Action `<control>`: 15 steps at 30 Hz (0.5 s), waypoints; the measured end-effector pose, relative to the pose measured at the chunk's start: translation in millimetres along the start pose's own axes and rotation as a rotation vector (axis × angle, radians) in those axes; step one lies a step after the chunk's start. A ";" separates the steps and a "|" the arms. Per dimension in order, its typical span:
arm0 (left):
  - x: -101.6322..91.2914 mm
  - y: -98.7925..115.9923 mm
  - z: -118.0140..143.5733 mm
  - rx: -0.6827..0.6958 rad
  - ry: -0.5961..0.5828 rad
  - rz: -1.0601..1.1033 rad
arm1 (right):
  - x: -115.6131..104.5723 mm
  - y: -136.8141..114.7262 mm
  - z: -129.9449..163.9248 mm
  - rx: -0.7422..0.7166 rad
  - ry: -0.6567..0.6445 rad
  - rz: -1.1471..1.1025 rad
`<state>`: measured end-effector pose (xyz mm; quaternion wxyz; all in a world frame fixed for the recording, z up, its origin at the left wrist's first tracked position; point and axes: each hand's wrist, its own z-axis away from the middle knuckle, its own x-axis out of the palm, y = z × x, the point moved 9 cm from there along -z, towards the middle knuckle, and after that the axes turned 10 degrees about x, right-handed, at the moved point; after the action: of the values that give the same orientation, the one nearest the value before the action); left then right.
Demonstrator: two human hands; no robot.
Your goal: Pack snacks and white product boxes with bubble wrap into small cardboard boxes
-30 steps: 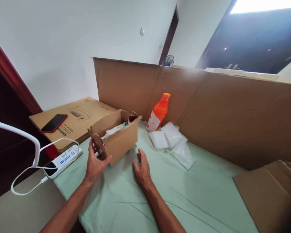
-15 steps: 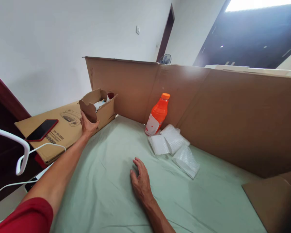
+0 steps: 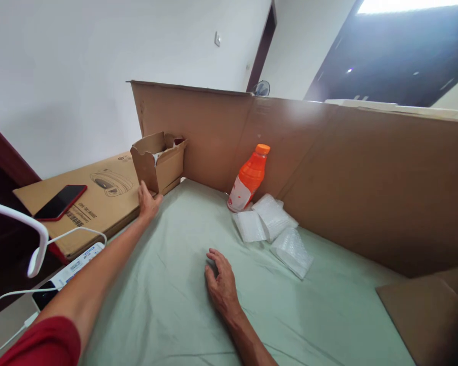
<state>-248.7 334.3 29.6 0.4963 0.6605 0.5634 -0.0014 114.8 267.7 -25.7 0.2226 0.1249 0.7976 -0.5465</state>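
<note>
A small open cardboard box (image 3: pixel 164 165) with some packed items inside stands on the corner of a large flat carton (image 3: pixel 99 195), at the far left edge of the green sheet (image 3: pixel 183 305). My left hand (image 3: pixel 148 199) is stretched out just below the box, fingers apart, touching or almost touching its lower corner and holding nothing. My right hand (image 3: pixel 221 284) rests flat, palm down, on the green sheet in front of me.
An orange bottle (image 3: pixel 249 178) leans at the tall cardboard wall (image 3: pixel 328 168). Three bubble-wrap pouches (image 3: pixel 275 229) lie beside it. A red phone (image 3: pixel 59 201) lies on the flat carton. A power bank with white cable (image 3: pixel 66 274) sits left. Flat cardboard (image 3: pixel 427 315) lies right.
My left hand carried the small box from the sheet's middle to the far left, set it on the flat carton and let go. The right hand stayed put.
</note>
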 end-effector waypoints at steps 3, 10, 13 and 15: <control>15.0 22.5 73.7 0.135 -0.174 0.030 | 2.8 -8.2 3.3 0.034 -0.051 -0.014; 13.6 68.1 197.7 0.444 -0.491 -0.010 | -29.0 -51.9 -1.0 0.069 -0.067 -0.082; 10.1 84.3 212.7 0.518 -0.565 -0.146 | -90.4 -132.5 26.1 -0.190 -0.089 -0.181; 8.1 94.1 210.8 0.502 -0.591 -0.185 | -140.3 -199.6 68.4 -0.495 -0.122 -0.146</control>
<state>-58.1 213.8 -20.4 0.4579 0.6789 0.4357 -0.3735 163.4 136.3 185.4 0.2542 -0.0244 0.8990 -0.3557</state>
